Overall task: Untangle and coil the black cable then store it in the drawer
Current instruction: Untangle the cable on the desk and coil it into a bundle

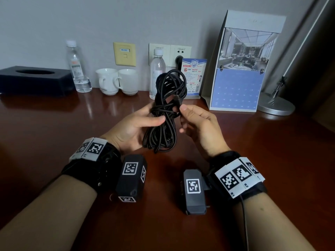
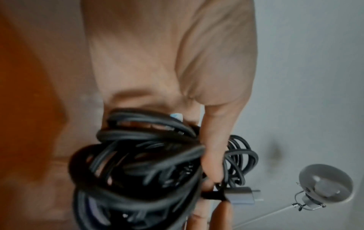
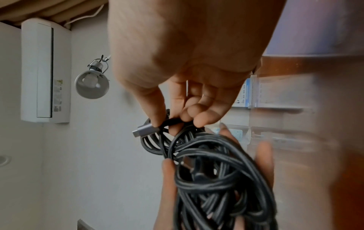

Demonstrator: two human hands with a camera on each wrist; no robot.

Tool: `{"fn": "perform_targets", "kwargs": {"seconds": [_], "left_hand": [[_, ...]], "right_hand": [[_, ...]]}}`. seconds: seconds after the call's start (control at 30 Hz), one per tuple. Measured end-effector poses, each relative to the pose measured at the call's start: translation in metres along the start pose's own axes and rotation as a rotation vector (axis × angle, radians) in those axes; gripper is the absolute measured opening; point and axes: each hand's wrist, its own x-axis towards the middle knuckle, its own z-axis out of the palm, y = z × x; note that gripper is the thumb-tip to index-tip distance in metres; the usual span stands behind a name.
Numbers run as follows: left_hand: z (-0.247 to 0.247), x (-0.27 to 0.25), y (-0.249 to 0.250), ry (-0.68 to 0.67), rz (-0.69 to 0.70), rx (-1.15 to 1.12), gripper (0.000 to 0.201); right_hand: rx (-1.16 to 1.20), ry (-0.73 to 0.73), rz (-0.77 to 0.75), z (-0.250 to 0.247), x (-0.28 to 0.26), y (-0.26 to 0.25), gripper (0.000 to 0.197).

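A dark wooden desk (image 1: 54,124) stands against a grey wall. Above its middle, in front of the nearer water bottle (image 1: 157,69), the black cable (image 1: 164,127) hangs as a loose bundle. The left hand (image 1: 134,124) grips its waist; the right hand (image 1: 197,122) pinches the strand behind the metal plug (image 3: 142,131). Best to feed that end back through the loops slowly, keeping the bundle pinned. No drawer shows.

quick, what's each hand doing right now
Left hand: closed, gripping the bundled black cable around its middle.
Right hand: closed, pinching the cable's end just behind its plug.
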Motion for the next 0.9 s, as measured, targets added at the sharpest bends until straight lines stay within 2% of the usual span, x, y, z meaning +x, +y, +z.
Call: {"fn": "perform_targets", "kwargs": {"seconds": [0.1,0.3,0.5,0.7,0.8,0.9], "left_hand": [[-0.001,0.004,0.000,0.097,0.038,0.022,0.053],[0.005,0.006,0.000,0.151,0.033,-0.068,0.051],[0.007,0.002,0.002,0.143,0.014,0.017,0.063],[0.009,0.000,-0.006,0.101,0.078,0.092,0.056],[0.011,0.000,-0.006,0.108,0.102,0.146,0.071],[0.012,0.001,-0.006,0.136,0.140,0.182,0.076]], "right_hand": [[0.002,0.030,0.015,0.000,0.000,0.001,0.018],[-0.029,-0.001,-0.009,0.003,-0.001,0.006,0.015],[-0.028,-0.025,-0.005,0.004,-0.002,0.006,0.012],[-0.094,-0.011,-0.020,0.001,-0.004,0.002,0.006],[-0.122,-0.046,-0.018,0.002,-0.005,0.002,0.013],[-0.126,-0.095,-0.006,0.004,-0.005,0.000,0.014]]}}
